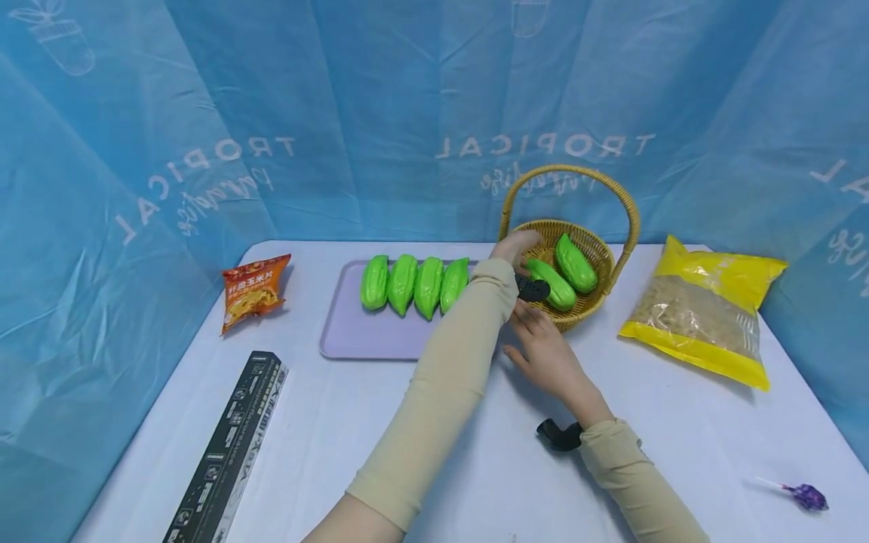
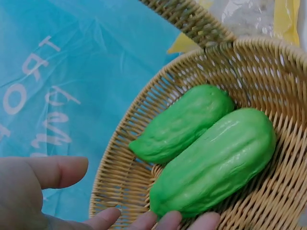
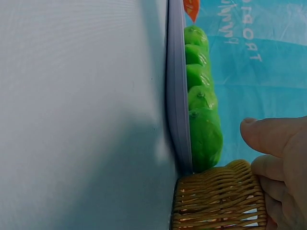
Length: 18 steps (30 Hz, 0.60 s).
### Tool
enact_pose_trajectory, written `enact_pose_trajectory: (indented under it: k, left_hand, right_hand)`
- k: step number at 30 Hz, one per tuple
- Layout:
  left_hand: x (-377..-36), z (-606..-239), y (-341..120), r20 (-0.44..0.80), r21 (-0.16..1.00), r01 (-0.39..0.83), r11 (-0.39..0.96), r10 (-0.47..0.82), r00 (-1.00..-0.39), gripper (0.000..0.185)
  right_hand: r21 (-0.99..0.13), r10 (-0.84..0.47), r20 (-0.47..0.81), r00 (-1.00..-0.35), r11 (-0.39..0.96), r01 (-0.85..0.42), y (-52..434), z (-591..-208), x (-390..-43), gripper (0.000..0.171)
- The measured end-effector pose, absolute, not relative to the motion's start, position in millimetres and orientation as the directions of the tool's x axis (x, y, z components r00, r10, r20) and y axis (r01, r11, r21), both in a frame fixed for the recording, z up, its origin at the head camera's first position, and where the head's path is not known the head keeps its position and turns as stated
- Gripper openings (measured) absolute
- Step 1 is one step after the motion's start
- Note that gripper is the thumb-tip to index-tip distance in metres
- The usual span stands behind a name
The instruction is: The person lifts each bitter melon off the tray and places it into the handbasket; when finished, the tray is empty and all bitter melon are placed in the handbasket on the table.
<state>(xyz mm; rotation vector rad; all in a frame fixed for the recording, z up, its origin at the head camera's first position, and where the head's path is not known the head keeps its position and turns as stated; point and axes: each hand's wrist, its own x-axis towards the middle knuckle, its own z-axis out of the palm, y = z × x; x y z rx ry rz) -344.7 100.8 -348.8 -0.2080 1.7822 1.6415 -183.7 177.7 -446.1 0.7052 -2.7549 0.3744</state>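
The wicker basket with an arched handle holds two glossy green ribbed gourds, lying side by side. My left hand is at the basket's left rim, thumb apart from the fingers. In the left wrist view its fingertips overlap the near end of the larger gourd. Fingers of my right hand rest against the basket's outer wall, low at its front left. More green gourds lie in a row on the lilac tray, partly hidden behind my left arm.
A red-orange snack bag stands at the left, behind a long black box. To the basket's right lies a large yellow bag. A purple lollipop is at the front right. Blue curtain surrounds the white table.
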Motion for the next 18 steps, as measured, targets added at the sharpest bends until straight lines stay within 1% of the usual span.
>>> enact_pose_trajectory:
  k: [2, 6, 9, 13, 15, 18]
  left_hand:
    - [-342.0, -349.3, 101.3, -0.589, 0.805, -0.571, 0.163, 0.342, -0.733, 0.059]
    - [-340.3, -355.9, 99.9, -0.578, 0.793, -0.606, 0.060, 0.386, -0.718, 0.060]
    - [-342.3, -361.9, 95.3, -0.539, 0.809, -0.586, 0.036, 0.443, -0.717, 0.058]
    - [-344.8, -362.7, 85.1, -0.517, 0.843, -0.515, 0.153, 0.491, -0.701, 0.054]
    - [-346.0, -360.4, 80.0, -0.518, 0.851, -0.479, 0.215, 0.495, -0.698, 0.053]
    - [-348.5, -354.7, 72.6, -0.515, 0.857, -0.438, 0.273, 0.498, -0.698, 0.054]
  right_hand:
    - [-0.174, -0.429, 0.318, -0.845, 0.850, -0.497, 177.0, -446.3, -183.7, 0.063]
    - [-0.172, -0.429, 0.331, -0.841, 0.848, -0.501, 175.9, -447.4, -183.4, 0.061]
    - [-0.195, -0.425, 0.326, -0.844, 0.844, -0.500, 175.2, -447.2, -182.9, 0.062]
    - [-0.211, -0.421, 0.307, -0.853, 0.844, -0.493, 174.6, -446.1, -183.0, 0.063]
    - [-0.214, -0.415, 0.294, -0.861, 0.850, -0.482, 175.0, -445.2, -182.9, 0.063]
    - [-0.225, -0.404, 0.276, -0.872, 0.855, -0.467, 176.1, -443.5, -182.2, 0.063]
